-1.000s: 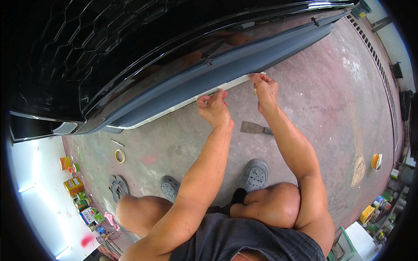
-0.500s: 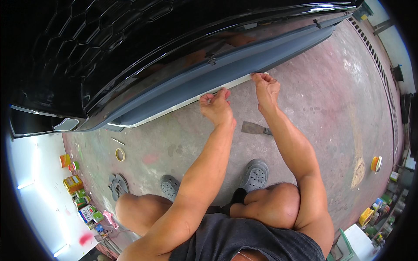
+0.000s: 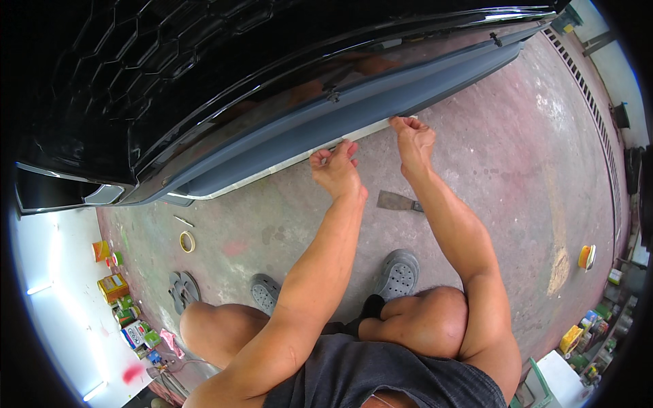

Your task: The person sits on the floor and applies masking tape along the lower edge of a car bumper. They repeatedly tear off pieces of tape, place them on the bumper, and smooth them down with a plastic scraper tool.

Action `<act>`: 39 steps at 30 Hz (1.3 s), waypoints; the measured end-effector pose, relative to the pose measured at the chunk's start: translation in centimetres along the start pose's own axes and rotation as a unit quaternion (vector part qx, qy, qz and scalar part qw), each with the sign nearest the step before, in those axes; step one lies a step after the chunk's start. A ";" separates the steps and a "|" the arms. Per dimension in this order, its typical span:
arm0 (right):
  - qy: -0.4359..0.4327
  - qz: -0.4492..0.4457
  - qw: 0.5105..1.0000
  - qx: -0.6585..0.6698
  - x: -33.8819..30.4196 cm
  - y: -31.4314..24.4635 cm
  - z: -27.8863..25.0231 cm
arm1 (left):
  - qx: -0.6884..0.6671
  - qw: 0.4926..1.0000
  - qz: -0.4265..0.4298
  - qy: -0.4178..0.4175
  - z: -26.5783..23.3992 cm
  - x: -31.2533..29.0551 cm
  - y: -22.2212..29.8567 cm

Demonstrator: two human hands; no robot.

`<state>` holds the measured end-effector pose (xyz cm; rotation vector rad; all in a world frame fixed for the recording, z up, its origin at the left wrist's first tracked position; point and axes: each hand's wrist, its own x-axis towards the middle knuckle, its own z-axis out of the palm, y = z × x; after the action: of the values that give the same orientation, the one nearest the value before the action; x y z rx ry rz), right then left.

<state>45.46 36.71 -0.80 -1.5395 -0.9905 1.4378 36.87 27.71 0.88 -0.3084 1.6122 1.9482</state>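
Observation:
A pale strip of masking tape [image 3: 272, 167] runs along the lower edge of the grey lip [image 3: 299, 139] below a black car bumper [image 3: 224, 75]. My left hand [image 3: 336, 171] is at the middle of the strip, thumb and forefinger closed on its edge, the other fingers curled. Farther right, my right hand [image 3: 414, 144] pinches the strip near its right end, where a short bit of tape shows past the fingertips. The fingers partly cover the tape at both grips. Beyond my right hand, the lip's edge shows no pale strip.
On the floor lie a scraper [image 3: 398, 201] beside my right forearm, a tape roll [image 3: 187, 241], a thin white stick [image 3: 183, 221] and flip-flops [image 3: 183, 290]. Paint cans [image 3: 113, 288] line the left wall. A slotted drain [image 3: 590, 92] runs along the right.
Both hands have shifted very slightly left along the lip, still pinching the tape. Nothing else has visibly moved.

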 end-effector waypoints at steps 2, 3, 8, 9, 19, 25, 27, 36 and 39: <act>-0.003 0.002 1.000 0.000 -0.2 -0.1 0.0 | -0.005 1.000 0.003 0.002 -0.1 0.0 0.0; -0.004 0.003 1.000 -0.003 -0.5 -0.4 0.1 | -0.005 1.000 0.006 0.005 -0.2 0.0 0.0; -0.003 0.007 1.000 -0.010 -0.9 -0.6 0.4 | 0.006 0.999 -0.022 0.022 -0.4 -0.1 -0.1; -0.003 0.007 1.000 -0.012 -1.0 -0.6 0.4 | 0.002 0.999 -0.030 0.028 -0.4 0.0 0.0; 0.008 -0.001 1.000 0.016 -0.8 0.0 0.8 | -0.010 1.000 -0.011 0.025 0.0 -0.2 0.3; 0.023 -0.014 0.999 0.034 -0.7 0.5 -0.4 | -0.009 0.999 -0.012 0.029 -0.1 0.2 0.1; 0.002 0.011 1.000 0.014 -1.5 0.3 -1.0 | -0.010 1.000 -0.009 0.027 -0.2 0.2 0.1; -0.056 0.054 0.996 0.035 -1.6 0.7 -0.5 | -0.001 1.000 -0.006 0.009 -0.4 -0.1 0.1; -0.052 0.039 0.996 0.062 -1.2 1.2 -0.2 | 0.000 1.000 0.000 0.006 -0.4 -0.1 0.1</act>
<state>45.67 35.12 -1.47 -1.4401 -0.8913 1.6172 36.78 27.26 0.89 -0.3210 1.6194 1.9502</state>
